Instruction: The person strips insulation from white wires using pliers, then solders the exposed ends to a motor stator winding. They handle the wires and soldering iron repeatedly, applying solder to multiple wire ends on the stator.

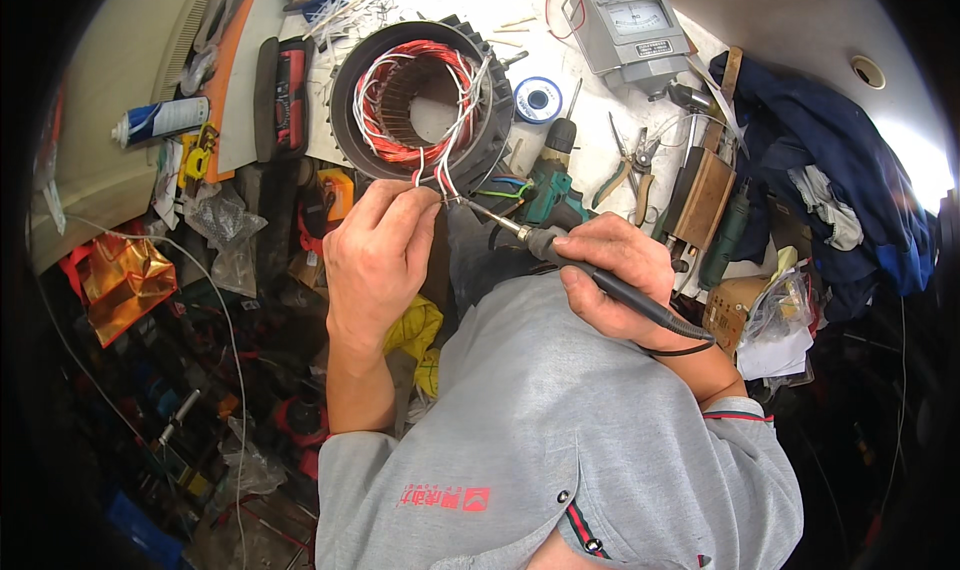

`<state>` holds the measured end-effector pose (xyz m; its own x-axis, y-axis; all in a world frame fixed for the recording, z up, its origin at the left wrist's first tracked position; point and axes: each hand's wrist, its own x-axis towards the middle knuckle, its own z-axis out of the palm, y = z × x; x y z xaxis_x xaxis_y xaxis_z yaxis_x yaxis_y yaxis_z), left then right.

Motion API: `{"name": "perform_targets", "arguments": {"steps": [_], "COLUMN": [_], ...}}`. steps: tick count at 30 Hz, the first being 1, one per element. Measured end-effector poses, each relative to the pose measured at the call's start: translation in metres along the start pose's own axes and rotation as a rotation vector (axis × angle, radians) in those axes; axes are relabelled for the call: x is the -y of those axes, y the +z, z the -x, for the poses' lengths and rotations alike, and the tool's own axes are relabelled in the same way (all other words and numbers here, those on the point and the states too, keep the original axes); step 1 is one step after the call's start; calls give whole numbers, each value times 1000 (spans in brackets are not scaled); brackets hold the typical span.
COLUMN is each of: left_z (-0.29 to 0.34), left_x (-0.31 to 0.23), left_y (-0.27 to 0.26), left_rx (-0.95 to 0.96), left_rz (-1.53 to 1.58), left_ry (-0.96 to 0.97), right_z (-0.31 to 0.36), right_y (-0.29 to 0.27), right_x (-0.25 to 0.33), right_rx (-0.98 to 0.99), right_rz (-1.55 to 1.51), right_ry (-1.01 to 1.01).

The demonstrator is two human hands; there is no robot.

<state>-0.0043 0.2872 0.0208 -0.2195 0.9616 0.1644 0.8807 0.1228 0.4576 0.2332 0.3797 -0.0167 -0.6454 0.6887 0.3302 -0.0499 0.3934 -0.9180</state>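
Observation:
A motor stator with a dark finned housing lies on the bench, its ring of red and white windings facing up. White lead wires with bits of red sleeving come off its near side. My left hand pinches the ends of these leads, fingertips closed. In my right hand is a black-handled soldering iron, held like a pen. Its metal tip points left and sits at or very near the wire ends; actual contact is too small to tell.
A solder spool stands right of the stator, with a green power drill nearer me. Beyond are pliers, a grey analog meter and dark blue cloth. A red-black multimeter and spray can lie left.

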Motion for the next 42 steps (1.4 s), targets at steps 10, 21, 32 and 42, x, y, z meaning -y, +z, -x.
{"name": "perform_targets", "arguments": {"steps": [10,21,32,42], "left_z": [1,1,2,2], "left_x": [1,-2,2,2], "left_y": [2,0,2,5], "left_rx": [-5,26,-11,-19], "left_rz": [3,26,17,19], "left_ry": [9,-35,-3,-6], "right_z": [1,0,-2,-4], "right_y": [0,1,2,2], "right_x": [0,-1,-2,-4], "right_rx": [4,1,-15,-18], "right_rz": [0,1,-9,0], "right_ry": [2,-7,-36,-64]}}
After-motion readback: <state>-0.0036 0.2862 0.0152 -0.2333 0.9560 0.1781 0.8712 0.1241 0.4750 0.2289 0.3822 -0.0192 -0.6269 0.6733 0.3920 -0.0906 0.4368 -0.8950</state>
